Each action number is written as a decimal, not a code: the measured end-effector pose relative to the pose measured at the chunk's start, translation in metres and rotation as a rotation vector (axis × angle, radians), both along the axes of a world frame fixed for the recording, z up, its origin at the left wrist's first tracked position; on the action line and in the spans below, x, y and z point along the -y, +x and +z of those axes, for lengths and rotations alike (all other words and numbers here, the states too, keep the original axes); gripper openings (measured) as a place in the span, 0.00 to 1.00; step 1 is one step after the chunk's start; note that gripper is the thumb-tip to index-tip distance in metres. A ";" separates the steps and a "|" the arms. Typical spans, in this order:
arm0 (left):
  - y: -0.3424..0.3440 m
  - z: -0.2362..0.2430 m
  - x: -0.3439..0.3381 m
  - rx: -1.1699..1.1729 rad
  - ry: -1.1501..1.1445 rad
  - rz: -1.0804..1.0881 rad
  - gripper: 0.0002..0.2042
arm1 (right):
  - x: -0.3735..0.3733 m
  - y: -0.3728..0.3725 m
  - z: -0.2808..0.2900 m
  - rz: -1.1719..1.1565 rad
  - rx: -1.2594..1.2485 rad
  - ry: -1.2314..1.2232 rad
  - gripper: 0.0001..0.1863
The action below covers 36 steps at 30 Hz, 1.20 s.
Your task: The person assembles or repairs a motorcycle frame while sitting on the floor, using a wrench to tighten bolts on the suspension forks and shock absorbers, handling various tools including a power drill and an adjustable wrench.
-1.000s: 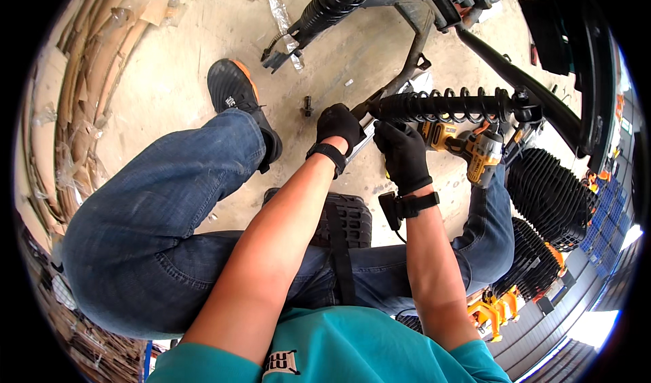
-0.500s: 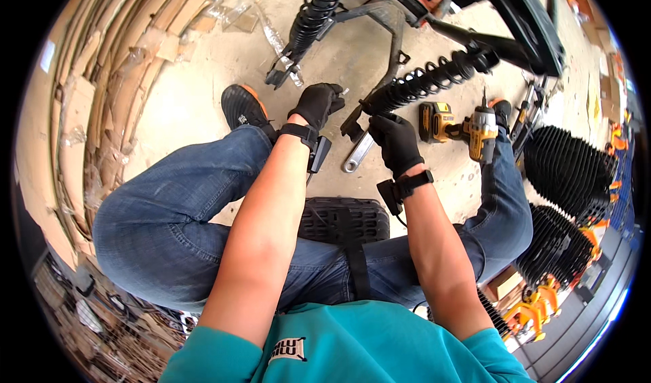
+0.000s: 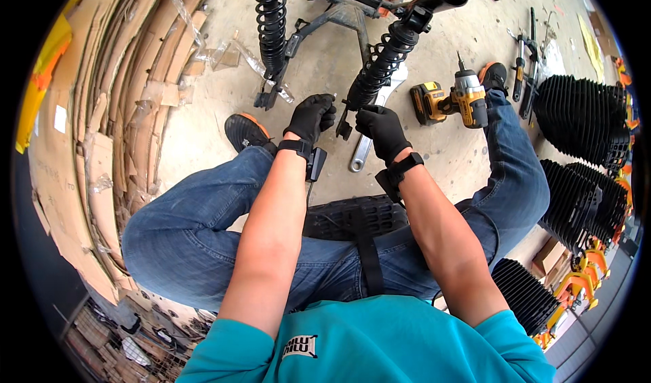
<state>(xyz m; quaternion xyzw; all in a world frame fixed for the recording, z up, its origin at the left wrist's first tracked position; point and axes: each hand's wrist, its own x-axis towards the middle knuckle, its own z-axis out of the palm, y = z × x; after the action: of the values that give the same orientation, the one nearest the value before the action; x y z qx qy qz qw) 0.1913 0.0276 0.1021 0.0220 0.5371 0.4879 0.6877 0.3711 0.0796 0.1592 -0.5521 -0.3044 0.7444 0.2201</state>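
Note:
Black gloves cover both of my hands. My left hand [image 3: 312, 117] is closed, with the thin end of a small silvery bolt [image 3: 334, 97] showing past its fingers. Just right of it, my right hand [image 3: 383, 129] is pinched closed beside the lower end of the right coil-spring shock absorber [image 3: 384, 64]; what its fingers hold, if anything, is hidden. A dark bracket [image 3: 344, 124] hangs at that lower end, between my hands. A second shock absorber [image 3: 271, 27] stands farther left, apart from my hands. Behind my right hand, a large silver wrench [image 3: 361, 154] lies on the floor.
A yellow-and-black cordless impact driver [image 3: 466, 102] lies right of my right hand. Beyond are more tools [image 3: 522, 71] and black ribbed parts [image 3: 580, 118]. Stacked cardboard [image 3: 129, 112] fills the left side. A dark frame [image 3: 349, 17] spans the far side; a black perforated seat [image 3: 339, 220] is below me.
My view has shifted, showing more floor and tools at the right. Both hands keep their closed grips near the right shock absorber, and the left still has the bolt.

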 end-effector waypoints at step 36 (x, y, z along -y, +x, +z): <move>0.012 -0.002 -0.011 0.102 -0.010 0.018 0.07 | -0.003 0.003 -0.004 -0.002 -0.002 -0.013 0.09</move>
<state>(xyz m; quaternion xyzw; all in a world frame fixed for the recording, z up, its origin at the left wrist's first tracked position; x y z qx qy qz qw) 0.2034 0.0389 0.1004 -0.0113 0.5040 0.4919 0.7099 0.3745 0.0822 0.1552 -0.5530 -0.2986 0.7468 0.2174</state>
